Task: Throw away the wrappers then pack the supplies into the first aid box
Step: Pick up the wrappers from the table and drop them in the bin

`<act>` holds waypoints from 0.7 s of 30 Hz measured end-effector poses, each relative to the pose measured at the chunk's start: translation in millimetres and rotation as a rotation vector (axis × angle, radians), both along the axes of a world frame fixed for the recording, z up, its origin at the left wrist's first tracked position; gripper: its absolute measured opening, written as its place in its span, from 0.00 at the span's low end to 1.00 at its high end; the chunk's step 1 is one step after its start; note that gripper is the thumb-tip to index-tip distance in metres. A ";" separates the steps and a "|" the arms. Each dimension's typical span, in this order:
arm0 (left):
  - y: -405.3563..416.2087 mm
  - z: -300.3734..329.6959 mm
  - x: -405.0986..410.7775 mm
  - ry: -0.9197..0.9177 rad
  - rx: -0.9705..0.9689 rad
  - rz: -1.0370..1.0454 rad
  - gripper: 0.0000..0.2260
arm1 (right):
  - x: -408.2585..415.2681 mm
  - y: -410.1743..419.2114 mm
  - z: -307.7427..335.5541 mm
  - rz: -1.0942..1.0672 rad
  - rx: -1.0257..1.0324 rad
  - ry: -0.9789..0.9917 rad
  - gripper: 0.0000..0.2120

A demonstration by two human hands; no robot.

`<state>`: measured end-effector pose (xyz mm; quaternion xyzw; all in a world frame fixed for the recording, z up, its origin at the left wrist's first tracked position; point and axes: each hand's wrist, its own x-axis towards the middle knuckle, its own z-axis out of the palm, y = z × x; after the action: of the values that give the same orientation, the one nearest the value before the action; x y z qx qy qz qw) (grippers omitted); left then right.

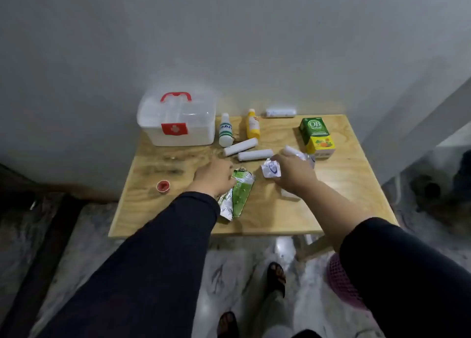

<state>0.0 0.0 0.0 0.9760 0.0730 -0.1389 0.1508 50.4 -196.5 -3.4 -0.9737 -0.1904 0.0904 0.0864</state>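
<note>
Reaching over the small wooden table [331,205], the left hand [214,174] pinches the green foil wrapper [238,195] and the right hand [293,172] seemingly clutches a crumpled white wrapper [272,168], so either could slip and nudge the white gauze rolls [254,154] beside the shut white first aid box [178,126].

The first aid box [178,123] sits at the back left of the counter [331,210], with two bottles [225,131] just to its right. The rolls [240,147] lie in front of the bottles, and the carton [317,136] stands at the back right. A wrapper [238,192] lies near the front middle.
</note>
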 end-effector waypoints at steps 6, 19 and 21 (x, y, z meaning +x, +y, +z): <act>-15.0 -25.1 19.8 0.019 0.026 0.043 0.19 | 12.6 1.7 -36.6 0.112 -0.068 -0.194 0.19; -15.9 1.5 28.2 -0.113 -0.180 0.220 0.09 | 17.1 3.4 -5.8 0.150 -0.032 -0.439 0.13; -15.8 16.3 27.0 -0.160 -0.182 0.202 0.08 | 14.4 1.5 12.6 0.099 -0.011 -0.463 0.16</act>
<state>27.0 -15.8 16.3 0.9539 0.1456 -0.0510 0.2574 64.8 -195.0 9.2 -0.9585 -0.2521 -0.1299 0.0305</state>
